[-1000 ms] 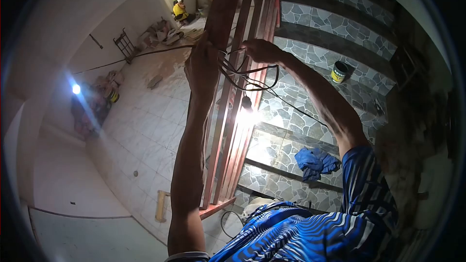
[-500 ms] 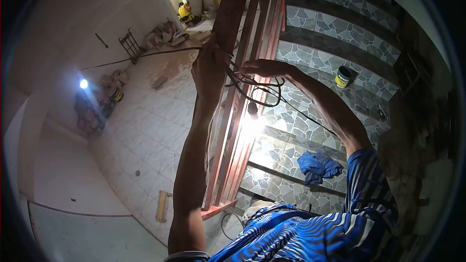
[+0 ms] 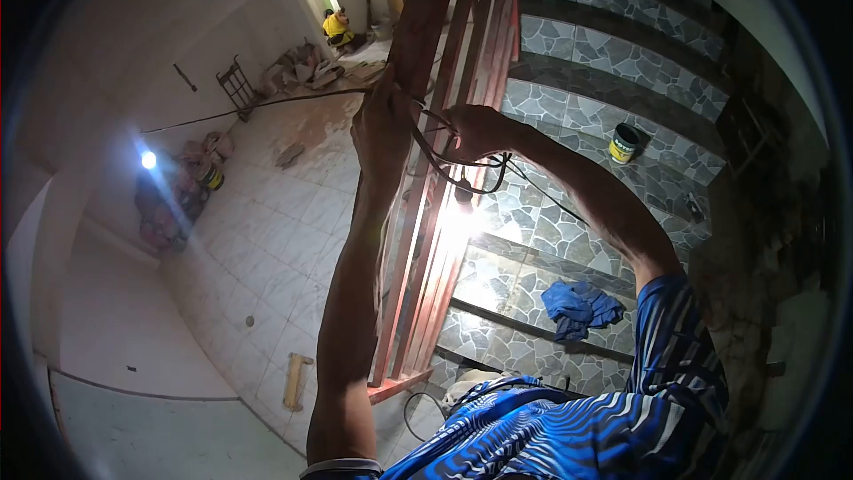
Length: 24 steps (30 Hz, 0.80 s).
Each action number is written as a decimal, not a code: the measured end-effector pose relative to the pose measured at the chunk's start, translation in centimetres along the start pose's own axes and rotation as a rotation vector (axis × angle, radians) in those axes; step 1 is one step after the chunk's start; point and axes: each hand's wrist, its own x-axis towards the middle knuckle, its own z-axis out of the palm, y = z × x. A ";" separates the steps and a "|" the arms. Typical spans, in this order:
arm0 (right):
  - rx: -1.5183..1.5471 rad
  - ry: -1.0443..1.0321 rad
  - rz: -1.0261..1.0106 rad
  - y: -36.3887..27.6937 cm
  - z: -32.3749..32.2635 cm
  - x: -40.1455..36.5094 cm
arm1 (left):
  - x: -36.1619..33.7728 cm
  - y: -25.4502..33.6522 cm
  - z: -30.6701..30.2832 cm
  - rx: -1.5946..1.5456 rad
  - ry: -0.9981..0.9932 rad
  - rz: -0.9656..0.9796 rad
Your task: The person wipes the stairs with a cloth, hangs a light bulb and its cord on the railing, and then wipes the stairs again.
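Observation:
My left hand (image 3: 382, 127) is closed around the dark cable (image 3: 435, 156) at the red handrail (image 3: 425, 31); its fingertips are partly hidden. My right hand (image 3: 480, 132) is just right of it, its fingers curled on the cable beside the railing bars. Loose loops of the cable hang below both hands. One length runs off left across the room, and another trails right behind my right forearm. Beneath the loops hangs a lit bulb (image 3: 461, 218) in a dark socket, glaring against the red bars.
Stone-patterned stairs (image 3: 569, 111) climb on the right, with a paint can (image 3: 624, 143) and blue cloth (image 3: 582, 309) on them. Left and below is a tiled floor (image 3: 293, 204) with rubble and sacks. A person in yellow (image 3: 338, 28) crouches far back. Another bright lamp (image 3: 148, 160) shines left.
My right hand has gone from stretched fingers to curled ones on the cable, shifting slightly. The cable loops have drawn in and changed shape. My left hand stays at the handrail.

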 end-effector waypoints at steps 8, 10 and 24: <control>-0.043 0.027 -0.004 1.3 -0.1 -1.0 | 0.0 -0.1 0.1 -0.003 -0.020 -0.053; 0.071 0.081 0.051 1.1 -0.2 -1.2 | 0.0 -0.1 0.1 -0.009 -0.028 -0.061; -0.221 0.375 0.057 -1.0 -8.6 0.5 | 0.0 -0.5 0.3 -0.035 0.012 0.034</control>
